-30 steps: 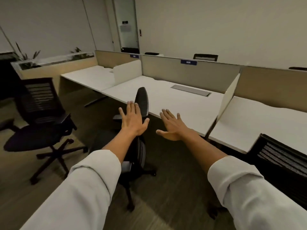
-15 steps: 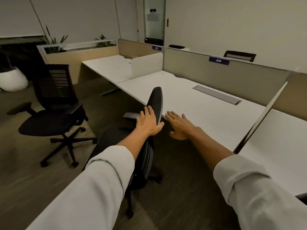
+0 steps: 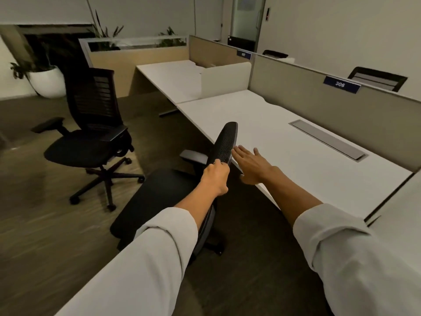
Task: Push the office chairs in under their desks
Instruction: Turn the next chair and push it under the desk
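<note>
Two office chairs are standing out from the long white desk (image 3: 284, 142): the near chair (image 3: 224, 142) sitting side-on just beside the desk edge, the far chair (image 3: 95, 124) well apart, on open floor. Castored bases are likely rolling easily; rigid backrests are probably offering the best hold. Left hand (image 3: 215, 176) is closing its fingers around the near backrest's edge; right hand (image 3: 252, 166) is hovering flat, fingers spread, holding nothing.

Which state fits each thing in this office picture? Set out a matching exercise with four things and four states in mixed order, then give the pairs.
Things:
1. left hand
2. right hand
3. far chair
4. desk label

States:
A. reads 306
B. open, flat, over the desk edge
C. closed on the near chair's backrest
D. standing clear of the desks

Pairs: 1-C, 2-B, 3-D, 4-A
</note>
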